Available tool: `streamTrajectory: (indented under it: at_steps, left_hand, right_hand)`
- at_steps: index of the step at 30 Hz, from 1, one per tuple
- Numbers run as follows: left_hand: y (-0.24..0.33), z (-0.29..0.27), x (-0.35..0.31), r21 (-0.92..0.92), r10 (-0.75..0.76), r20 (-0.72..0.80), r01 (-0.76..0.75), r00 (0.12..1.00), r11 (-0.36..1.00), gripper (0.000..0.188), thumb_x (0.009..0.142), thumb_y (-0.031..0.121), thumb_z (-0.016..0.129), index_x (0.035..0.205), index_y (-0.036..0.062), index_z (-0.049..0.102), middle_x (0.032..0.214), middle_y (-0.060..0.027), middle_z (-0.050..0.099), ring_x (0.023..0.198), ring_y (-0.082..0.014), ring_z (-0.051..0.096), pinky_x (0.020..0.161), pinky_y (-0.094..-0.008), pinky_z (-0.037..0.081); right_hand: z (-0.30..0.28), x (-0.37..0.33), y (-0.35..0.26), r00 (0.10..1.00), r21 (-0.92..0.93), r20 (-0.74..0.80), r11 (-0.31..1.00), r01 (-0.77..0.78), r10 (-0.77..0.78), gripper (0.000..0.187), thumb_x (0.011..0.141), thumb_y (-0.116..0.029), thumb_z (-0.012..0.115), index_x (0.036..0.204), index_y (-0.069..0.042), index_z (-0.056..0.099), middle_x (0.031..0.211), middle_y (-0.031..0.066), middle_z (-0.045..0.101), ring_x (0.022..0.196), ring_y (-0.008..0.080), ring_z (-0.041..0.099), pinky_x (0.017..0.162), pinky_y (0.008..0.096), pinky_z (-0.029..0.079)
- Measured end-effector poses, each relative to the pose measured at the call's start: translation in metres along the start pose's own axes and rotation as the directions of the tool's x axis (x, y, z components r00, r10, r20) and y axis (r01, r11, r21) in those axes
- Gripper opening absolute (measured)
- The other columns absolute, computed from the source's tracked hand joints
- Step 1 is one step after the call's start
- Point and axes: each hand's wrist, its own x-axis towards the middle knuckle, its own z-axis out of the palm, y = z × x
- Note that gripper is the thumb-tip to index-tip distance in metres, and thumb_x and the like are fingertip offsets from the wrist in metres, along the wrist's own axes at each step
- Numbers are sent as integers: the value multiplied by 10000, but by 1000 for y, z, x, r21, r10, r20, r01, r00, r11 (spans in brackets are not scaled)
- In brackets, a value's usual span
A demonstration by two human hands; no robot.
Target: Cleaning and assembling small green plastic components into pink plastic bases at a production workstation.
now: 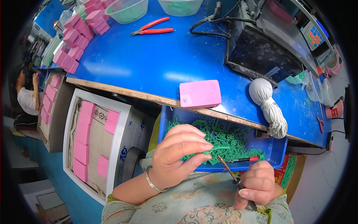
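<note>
My left hand [181, 151] pinches a thin green wax piece [220, 148] between thumb and fingertips. In my right hand [257, 184] is a soldering iron [228, 170], its dark handle inside my curled fingers. The iron's brownish metal tip points up toward the wax piece, close below it; whether they touch I cannot tell. Beneath both hands sits a blue bin [278, 155] with a heap of small green wax pieces [231, 136]. A red and black pen-like tool [246, 159] lies across the bin's near side.
On the blue table [149, 63] are a pink block [200, 93], red-handled cutters [154, 28], a white cloth bundle [266, 104] and a dark machine [264, 48]. Pink blocks [76, 37] are stacked far left. A white-edged box [71, 145] holds more blocks. Another person [28, 93] sits at left.
</note>
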Motion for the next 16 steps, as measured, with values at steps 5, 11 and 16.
streamTrajectory:
  at_steps: [5, 11, 16]
  left_hand:
    - [-1, 0, 0, 5, 15, 1, -15, 1000, 1000, 167, 737, 76, 693, 884, 21, 638, 867, -78, 631, 887, -243, 549, 778, -350, 436]
    - [-1, 0, 0, 1, 16, 5, -16, 1000, 1000, 172, 732, 66, 694, 888, 22, 637, 866, -76, 631, 888, -242, 549, 776, -349, 435]
    - [-2, 0, 0, 1, 19, 4, -19, 1000, 1000, 167, 743, 82, 688, 892, 26, 639, 873, -77, 634, 887, -241, 550, 778, -355, 435]
  right_hand:
    - [-1, 2, -1, 1000, 10, 12, 1000, -12, 12, 307, 808, -323, 646, 949, -64, 562, 763, 29, 573, 559, 127, 545, 476, 222, 396]
    - [-3, 3, -1, 999, 18, 39, 1000, -19, 18, 298, 806, -314, 649, 949, -66, 566, 769, 29, 574, 566, 127, 547, 478, 222, 396]
    - [-1, 3, -1, 999, 14, 35, 1000, -15, 14, 295, 811, -311, 645, 954, -65, 567, 768, 27, 573, 562, 127, 546, 484, 221, 397]
